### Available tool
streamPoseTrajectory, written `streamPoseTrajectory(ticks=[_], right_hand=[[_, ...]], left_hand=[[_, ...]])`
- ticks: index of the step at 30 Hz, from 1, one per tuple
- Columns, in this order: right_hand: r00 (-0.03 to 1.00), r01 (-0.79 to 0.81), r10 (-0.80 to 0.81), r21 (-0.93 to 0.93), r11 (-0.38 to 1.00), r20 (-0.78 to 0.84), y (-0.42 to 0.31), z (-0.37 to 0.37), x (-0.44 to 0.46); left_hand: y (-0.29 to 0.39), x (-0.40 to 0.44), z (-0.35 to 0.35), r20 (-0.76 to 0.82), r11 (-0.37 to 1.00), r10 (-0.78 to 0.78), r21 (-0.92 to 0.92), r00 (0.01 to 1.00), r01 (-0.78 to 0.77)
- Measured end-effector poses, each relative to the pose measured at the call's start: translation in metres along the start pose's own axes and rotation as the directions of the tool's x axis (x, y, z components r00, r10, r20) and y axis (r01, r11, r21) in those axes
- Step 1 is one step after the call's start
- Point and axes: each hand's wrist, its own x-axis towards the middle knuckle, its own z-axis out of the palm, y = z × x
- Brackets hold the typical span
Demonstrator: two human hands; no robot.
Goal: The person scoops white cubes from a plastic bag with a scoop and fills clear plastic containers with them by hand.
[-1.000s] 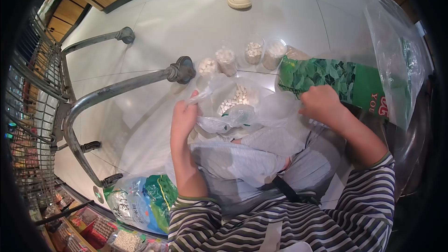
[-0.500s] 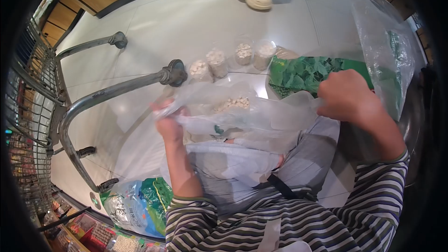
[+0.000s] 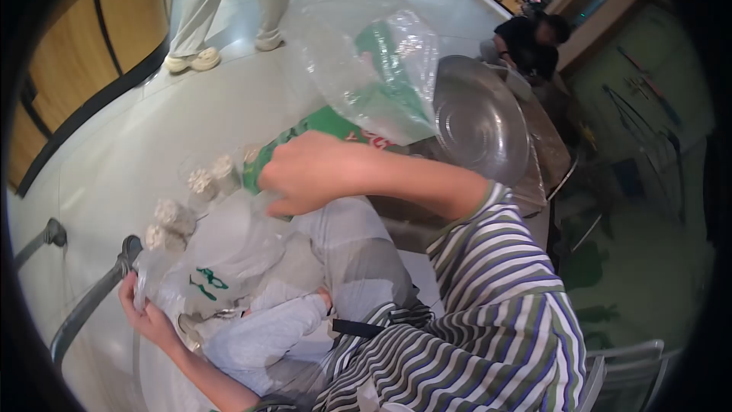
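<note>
"Plastic bag: where is it held, and why?"

"By the folded legs, gripped at both sides, apparently so it is spread. The right hand's fingers are tightly curled; the left hand's, loosely bent. Cups are stood alongside, probably for reach."

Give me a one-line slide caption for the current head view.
Left hand and right hand hold a translucent plastic bag beside filled cups.

The pale tiled floor supports four clear containers of white pieces, arranged in two pairs. A green printed bag lies beside one pair; a cart wheel stands near the other.
</note>
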Motion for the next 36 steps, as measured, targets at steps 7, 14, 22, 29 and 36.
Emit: streamPoseTrajectory(ticks=[7,14,22,29,36], right_hand=[[0.999,0.044,-0.052,0.599,0.8,-0.004,0.021,0.129,0.029],[0.945,0.113,0.242,0.914,0.391,-0.22,-0.02,0.204,0.066],[0.862,0.144,0.135,0.491,0.859,-0.489,-0.035,0.249,0.086],[0.992,-0.082,0.123,0.599,0.797,-0.027,-0.036,0.222,0.078],[0.882,0.17,0.329,0.88,0.443,-0.336,-0.03,0.099,0.08]], left_hand=[[-0.015,0.005,-0.028,0.146,0.936,-0.29,-0.164,0.946,0.312],[-0.047,0.007,-0.033,0.102,0.603,-0.556,-0.633,0.825,0.485],[0.0,0.012,-0.02,0.041,0.79,-0.389,-0.499,0.921,0.356],[-0.001,0.012,-0.021,-0.061,0.854,-0.367,-0.418,0.928,0.31],[0.003,-0.019,-0.034,-0.299,0.936,0.03,-0.325,0.954,-0.132]])
